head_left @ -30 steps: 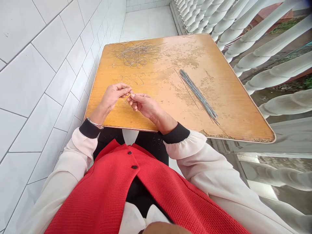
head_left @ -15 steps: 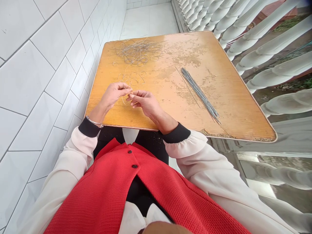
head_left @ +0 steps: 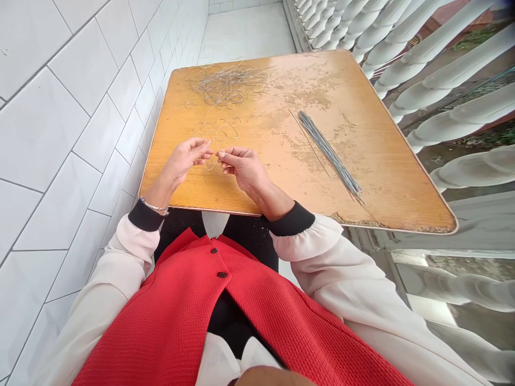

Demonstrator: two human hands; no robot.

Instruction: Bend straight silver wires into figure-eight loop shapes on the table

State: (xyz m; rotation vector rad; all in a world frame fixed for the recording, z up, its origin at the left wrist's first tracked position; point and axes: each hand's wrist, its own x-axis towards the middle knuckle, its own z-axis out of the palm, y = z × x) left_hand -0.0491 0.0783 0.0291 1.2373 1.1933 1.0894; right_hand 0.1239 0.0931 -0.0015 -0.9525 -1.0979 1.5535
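My right hand (head_left: 241, 163) pinches a thin bent wire (head_left: 209, 169) between thumb and fingertips, above the near left part of the wooden table. The wire curves in a loop beside the fingertips; its full shape is too fine to follow. My left hand (head_left: 185, 158) is just left of it, fingers loosely stretched and slightly apart, close to the loop. Just beyond the hands lie several small curled wire pieces (head_left: 233, 128), partly overlapped in view by the held wire.
A tangled heap of curled wires (head_left: 227, 86) lies at the table's (head_left: 265, 182) far left. A bundle of straight grey wires (head_left: 330, 153) rests on the right, with a loose straight wire (head_left: 309, 142) alongside. A tiled wall (head_left: 60, 145) stands left, a white balustrade (head_left: 434, 91) right.
My hands have drawn slightly apart. The left fingers have loosened from their pinch, while the right hand keeps the wire, whose curved loop now shows more between the hands.
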